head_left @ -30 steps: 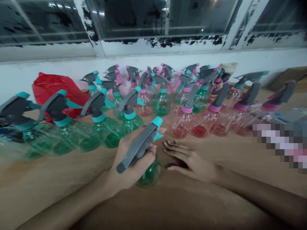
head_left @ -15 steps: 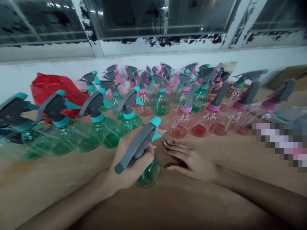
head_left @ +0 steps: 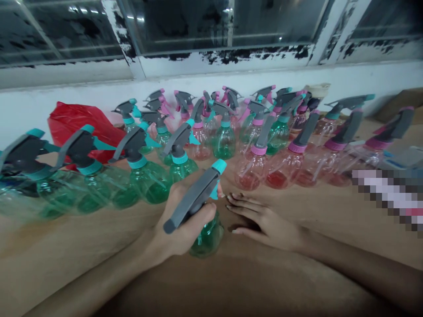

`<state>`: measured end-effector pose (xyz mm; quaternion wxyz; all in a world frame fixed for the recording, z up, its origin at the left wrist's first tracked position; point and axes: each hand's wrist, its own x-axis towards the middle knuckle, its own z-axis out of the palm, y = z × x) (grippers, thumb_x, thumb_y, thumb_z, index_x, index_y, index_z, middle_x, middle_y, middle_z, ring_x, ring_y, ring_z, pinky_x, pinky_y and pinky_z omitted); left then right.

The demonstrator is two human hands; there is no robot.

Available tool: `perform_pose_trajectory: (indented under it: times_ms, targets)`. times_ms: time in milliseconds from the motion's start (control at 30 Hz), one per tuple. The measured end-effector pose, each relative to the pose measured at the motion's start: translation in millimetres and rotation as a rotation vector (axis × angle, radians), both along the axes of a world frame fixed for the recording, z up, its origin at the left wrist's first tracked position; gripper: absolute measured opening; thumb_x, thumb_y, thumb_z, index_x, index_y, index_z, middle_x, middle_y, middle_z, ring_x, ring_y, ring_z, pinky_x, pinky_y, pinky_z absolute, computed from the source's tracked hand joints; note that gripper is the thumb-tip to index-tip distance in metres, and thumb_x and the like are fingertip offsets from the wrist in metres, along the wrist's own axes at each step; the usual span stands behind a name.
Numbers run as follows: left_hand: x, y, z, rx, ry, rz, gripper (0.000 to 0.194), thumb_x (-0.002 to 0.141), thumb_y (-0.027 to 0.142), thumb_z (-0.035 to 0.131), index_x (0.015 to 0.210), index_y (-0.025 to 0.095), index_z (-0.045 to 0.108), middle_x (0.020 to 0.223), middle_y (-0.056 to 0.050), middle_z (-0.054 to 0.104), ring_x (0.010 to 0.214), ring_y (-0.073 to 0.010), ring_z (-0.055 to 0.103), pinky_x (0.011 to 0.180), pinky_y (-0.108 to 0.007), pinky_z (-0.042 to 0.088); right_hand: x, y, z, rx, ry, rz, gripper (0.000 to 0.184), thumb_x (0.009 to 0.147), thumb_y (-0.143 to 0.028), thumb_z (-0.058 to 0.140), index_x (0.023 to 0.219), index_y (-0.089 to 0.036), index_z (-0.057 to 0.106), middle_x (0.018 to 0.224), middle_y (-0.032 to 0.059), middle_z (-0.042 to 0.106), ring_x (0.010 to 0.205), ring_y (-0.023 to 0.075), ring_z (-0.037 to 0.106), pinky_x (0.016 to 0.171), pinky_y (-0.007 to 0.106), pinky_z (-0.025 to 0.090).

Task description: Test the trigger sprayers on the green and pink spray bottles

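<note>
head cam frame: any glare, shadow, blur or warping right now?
Head view: bright light streaks on the dark window panes; head view: shadow under the right hand; head view: far-left green bottles look stretched and smeared, while the held spray bottle reads clearer; head view: pixelated patch masks part of the right side.

Two hands [head_left: 271, 222], one red bag [head_left: 82, 121], perhaps two dozen bottles [head_left: 209, 237] (many overlap).

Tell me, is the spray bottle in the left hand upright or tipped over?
Upright: the left hand holds the spray bottle with its grey head above its green body.
</note>
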<state>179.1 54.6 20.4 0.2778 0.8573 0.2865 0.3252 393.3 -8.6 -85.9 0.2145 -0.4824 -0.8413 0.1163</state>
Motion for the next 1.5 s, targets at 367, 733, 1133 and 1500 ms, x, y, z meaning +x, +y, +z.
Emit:
perform_pose_trajectory:
  times_ms: [367,733,1133,1500]
  targets:
    - [7.6,-3.2,0.1,-0.108,-0.123,-0.062,0.033,0.073,0.009,0.049,0.1,0.025,0.059,0.079,0.002,0.055,0.07,-0.0143,0.058,0.071,-0.027,0.049,1.4,-0.5,-1.3,0.023,0.004,0.005,0.058,0.088,-0.045,0.047,0.138,-0.021,0.032,0.142,0.0052,0.038,0.133,0.0197,0.03,0.109,0.043,0.029]
    - [8.6,-4.8,3.2,-0.115,-0.122,-0.061,0.026,0.072,0.012,0.048,0.094,0.024,0.057,0.081,0.0,0.058,0.062,-0.0138,0.057,0.064,-0.029,0.049,1.2,-0.4,-0.7,0.027,-0.003,0.012,0.058,0.088,-0.044,0.048,0.138,-0.021,0.032,0.141,0.0063,0.038,0.132,0.0209,0.03,0.108,0.045,0.03]
    - [7.2,-7.5,3.1,-0.114,-0.112,-0.035,0.016,0.071,0.014,0.047,0.083,0.023,0.052,0.076,0.001,0.056,0.06,-0.0141,0.057,0.061,-0.028,0.049,0.9,-0.4,-1.0,0.008,0.017,0.008,0.058,0.087,-0.044,0.049,0.139,-0.022,0.031,0.141,0.0051,0.039,0.132,0.0214,0.031,0.108,0.044,0.031]
    - [2.0,-6.3,3.9,-0.139,-0.071,-0.103,0.031,0.076,0.013,0.048,0.102,0.026,0.055,0.075,0.003,0.058,0.063,-0.014,0.056,0.061,-0.026,0.048,1.7,-0.2,-3.6,-0.013,0.013,0.013,0.056,0.087,-0.043,0.05,0.138,-0.024,0.033,0.142,0.0044,0.037,0.132,0.0224,0.03,0.107,0.046,0.031]
